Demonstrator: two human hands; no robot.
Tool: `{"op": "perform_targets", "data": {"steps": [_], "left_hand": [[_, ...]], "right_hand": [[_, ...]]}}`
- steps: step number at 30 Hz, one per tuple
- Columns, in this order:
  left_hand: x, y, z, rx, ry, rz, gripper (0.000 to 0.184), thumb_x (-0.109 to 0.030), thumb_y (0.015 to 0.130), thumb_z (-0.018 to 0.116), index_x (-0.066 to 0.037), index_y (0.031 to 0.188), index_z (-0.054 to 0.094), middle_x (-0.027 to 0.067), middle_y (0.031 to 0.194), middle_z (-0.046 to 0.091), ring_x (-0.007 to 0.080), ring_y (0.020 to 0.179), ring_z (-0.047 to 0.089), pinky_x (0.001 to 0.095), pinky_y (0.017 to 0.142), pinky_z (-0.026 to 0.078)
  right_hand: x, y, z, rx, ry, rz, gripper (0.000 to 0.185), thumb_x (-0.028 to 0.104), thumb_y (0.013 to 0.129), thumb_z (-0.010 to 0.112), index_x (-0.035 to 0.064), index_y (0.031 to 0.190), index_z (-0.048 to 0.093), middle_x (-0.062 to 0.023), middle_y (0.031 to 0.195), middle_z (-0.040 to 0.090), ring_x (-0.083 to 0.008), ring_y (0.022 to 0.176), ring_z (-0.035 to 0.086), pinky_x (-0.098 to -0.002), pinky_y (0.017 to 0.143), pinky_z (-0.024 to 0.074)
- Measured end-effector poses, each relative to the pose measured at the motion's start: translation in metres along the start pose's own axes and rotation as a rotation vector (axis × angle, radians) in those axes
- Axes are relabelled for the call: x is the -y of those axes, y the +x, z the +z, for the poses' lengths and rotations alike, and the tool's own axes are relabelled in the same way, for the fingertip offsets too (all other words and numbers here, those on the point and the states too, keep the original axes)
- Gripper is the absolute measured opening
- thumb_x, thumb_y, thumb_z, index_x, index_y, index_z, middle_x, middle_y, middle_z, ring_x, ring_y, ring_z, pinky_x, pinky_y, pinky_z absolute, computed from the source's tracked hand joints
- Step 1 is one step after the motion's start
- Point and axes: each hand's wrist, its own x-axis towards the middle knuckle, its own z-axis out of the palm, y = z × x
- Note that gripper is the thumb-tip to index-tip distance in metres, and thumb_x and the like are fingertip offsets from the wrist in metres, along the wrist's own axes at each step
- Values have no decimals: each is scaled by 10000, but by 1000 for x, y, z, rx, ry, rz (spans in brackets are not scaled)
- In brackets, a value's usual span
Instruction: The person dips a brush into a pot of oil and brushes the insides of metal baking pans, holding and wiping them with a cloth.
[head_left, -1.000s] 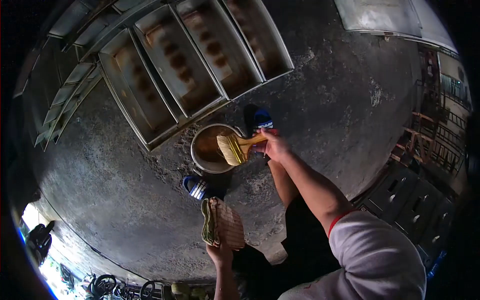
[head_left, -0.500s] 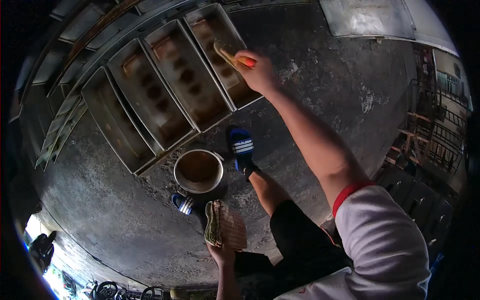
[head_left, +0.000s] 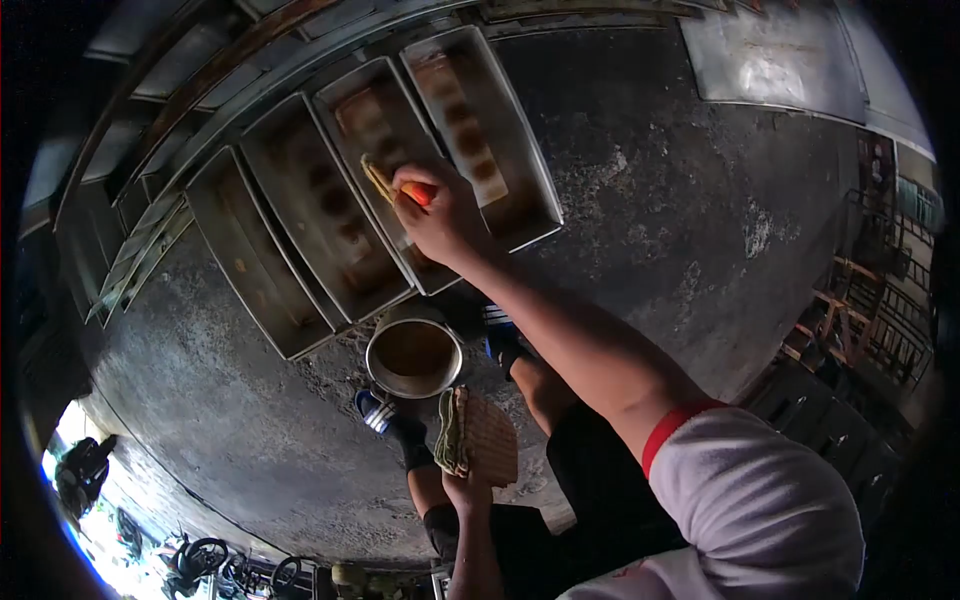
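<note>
My right hand [head_left: 440,218] is closed around a short brush-like tool [head_left: 376,180] with a tan, flat end and a red-orange part showing at my fingers. It is over the second long metal tray [head_left: 362,98] from the right, whose inside is stained brown; whether the tip touches the metal I cannot tell. Low in front of me, my left hand [head_left: 466,492] grips a thick folded cloth [head_left: 488,442], pinkish and checked on one face with greenish layered edges. Between the trays and the cloth stands a round metal bucket [head_left: 458,362] with brown liquid in it.
Several similar trays lie side by side, the rightmost tray [head_left: 530,170] nearest the open concrete floor [head_left: 640,230]. Metal racks [head_left: 130,240] stand at the left. My sandalled feet [head_left: 375,412] are beside the bucket. A metal sheet [head_left: 775,65] lies far right, wooden frames [head_left: 845,300] below it.
My right hand with the brush-like tool has moved left from the rightmost tray to the one beside it. My left hand still holds the cloth; the whole view has shifted slightly.
</note>
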Motion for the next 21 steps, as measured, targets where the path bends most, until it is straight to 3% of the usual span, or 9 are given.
{"op": "perform_targets", "data": {"steps": [2,4,7,9,11,13,15,17,21], "left_hand": [[11,10,-12,41,-61,-41,263,-54,907,553,18,1158,517,85,1059,609,156,937,588,296,789,482],[-14,20,-13,78,42,-37,303,-44,896,549,28,1187,503,98,1101,608,177,990,590,312,830,485],[38,55,-39,121,44,55,313,-28,889,545,25,1195,499,103,1112,609,180,991,598,312,814,498],[16,52,-52,95,-4,-94,305,-26,891,544,17,1191,510,98,1104,616,176,987,602,299,797,499],[24,54,-80,118,8,-168,263,-60,901,588,21,1149,549,74,1018,648,125,917,597,271,789,477],[14,59,-105,124,-8,-135,278,-75,906,596,18,1162,541,74,1045,640,131,940,594,274,796,476],[0,58,-129,134,-23,-70,310,-105,915,612,11,1188,524,75,1100,624,143,986,589,279,809,474],[-11,69,-152,139,-39,-63,323,-120,920,613,19,1195,519,77,1111,620,144,997,582,282,826,463],[-29,96,-179,66,-125,-11,344,-120,907,625,30,1196,512,94,1124,611,157,992,577,292,833,460]], "right_hand": [[27,-13,15,10,308,-22,168,-11,766,672,54,898,591,-110,881,620,-279,804,620,-345,721,497],[38,-20,40,33,244,-131,185,-20,759,671,54,906,587,-110,891,617,-289,814,616,-349,720,499],[13,-42,94,101,105,-303,174,24,777,660,68,931,593,-128,920,616,-315,854,617,-367,712,502],[-4,-66,110,610,-306,47,128,107,820,639,90,942,608,-153,945,617,-331,897,618,-377,705,504],[25,-71,102,621,-321,307,117,176,857,607,113,955,622,-156,992,618,-337,908,622,-369,690,508],[66,-80,88,500,-262,199,126,116,841,627,87,964,617,-147,1001,622,-327,869,637,-365,673,515],[100,-87,86,238,-99,-244,182,45,797,656,55,972,609,-143,987,620,-306,857,644,-365,677,519],[125,-95,110,317,-47,-270,271,-5,728,672,71,979,603,-94,1022,578,-285,869,620,-366,708,515],[89,-125,189,494,-379,-368,236,169,774,703,75,970,610,-96,1033,566,-291,967,587,-419,810,471]]}}
